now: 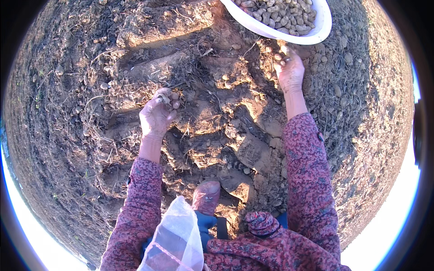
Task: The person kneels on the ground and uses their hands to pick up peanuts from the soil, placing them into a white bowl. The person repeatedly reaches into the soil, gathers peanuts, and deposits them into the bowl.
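Note:
Unshelled peanuts (276, 15) fill a white plastic basin (320, 34) at the top right, cut off by the picture's edge. Just below its rim is my right hand (291, 67), its fingers curled around a few small pods close to the soil. My left hand (156, 115) is further left and lower, palm partly up, with its fingers bent around what look like soil-covered peanut pods (165, 99). Both forearms are in patterned knit sleeves.
Uneven, cloddy soil (251, 149) with dry stalks and scattered pods spreads around. A brown shoe (206, 194) stands at the lower middle. White sheer fabric (174, 237) hangs in front of my body at the bottom.

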A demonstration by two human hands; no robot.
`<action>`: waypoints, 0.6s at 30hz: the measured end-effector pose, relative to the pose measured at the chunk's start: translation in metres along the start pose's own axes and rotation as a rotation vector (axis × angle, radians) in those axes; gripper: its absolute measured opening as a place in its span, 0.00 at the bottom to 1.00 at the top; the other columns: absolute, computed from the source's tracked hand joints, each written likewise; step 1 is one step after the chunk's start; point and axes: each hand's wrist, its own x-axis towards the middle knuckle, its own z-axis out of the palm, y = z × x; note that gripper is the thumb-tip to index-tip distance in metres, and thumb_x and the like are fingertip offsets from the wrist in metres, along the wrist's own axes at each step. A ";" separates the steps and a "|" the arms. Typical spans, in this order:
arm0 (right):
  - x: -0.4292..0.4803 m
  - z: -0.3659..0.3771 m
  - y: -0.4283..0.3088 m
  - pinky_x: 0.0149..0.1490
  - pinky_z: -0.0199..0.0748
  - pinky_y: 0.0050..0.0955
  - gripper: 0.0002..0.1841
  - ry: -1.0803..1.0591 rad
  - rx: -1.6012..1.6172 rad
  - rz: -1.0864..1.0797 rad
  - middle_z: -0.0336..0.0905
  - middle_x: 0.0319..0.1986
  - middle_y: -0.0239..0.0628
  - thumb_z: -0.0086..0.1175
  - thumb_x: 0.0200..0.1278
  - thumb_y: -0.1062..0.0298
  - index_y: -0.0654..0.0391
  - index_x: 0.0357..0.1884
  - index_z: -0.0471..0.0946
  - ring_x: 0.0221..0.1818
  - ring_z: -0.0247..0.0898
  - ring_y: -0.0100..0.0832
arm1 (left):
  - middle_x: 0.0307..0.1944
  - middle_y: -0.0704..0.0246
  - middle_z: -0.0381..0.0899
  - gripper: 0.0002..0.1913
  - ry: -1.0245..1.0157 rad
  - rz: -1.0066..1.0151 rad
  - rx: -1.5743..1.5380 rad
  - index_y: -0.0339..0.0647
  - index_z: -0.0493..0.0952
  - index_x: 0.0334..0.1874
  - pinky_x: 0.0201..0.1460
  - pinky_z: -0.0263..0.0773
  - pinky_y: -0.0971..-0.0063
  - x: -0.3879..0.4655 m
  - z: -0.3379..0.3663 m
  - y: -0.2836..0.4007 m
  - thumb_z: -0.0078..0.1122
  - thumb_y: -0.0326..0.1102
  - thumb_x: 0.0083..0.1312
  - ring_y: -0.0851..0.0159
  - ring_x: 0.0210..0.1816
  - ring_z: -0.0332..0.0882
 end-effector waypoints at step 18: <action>0.024 -0.008 -0.004 0.32 0.69 0.28 0.18 0.090 -0.565 0.066 0.78 0.32 0.29 0.52 0.61 0.53 0.59 0.40 0.77 0.34 0.73 0.30 | 0.16 0.78 0.65 0.08 0.058 -0.099 0.377 0.43 0.71 0.33 0.15 0.58 0.85 0.001 0.015 -0.018 0.49 0.38 0.68 0.78 0.15 0.63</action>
